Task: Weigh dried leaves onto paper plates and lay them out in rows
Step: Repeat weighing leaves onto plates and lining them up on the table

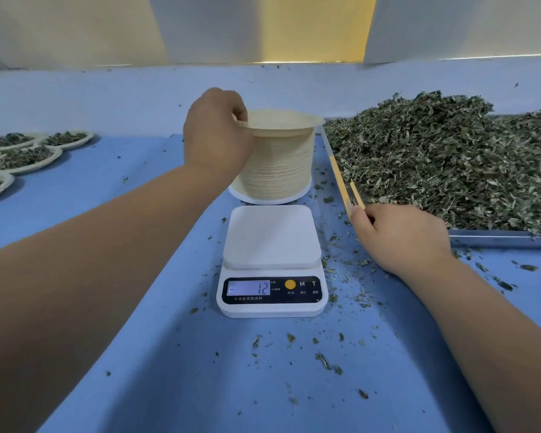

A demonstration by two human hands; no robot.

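Blue tabletop: left hand fingers pinch top paper plate; right hand fingers grip wooden tongs.

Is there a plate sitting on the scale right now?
No, the scale has a bare white top, and the left hand is just lifting the top plate off the plate stack behind it.

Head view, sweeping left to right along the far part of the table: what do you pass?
Filled paper plates → left hand pinching the top plate → stack of empty paper plates → wooden tongs held in the right hand → pile of dried leaves on the metal tray.
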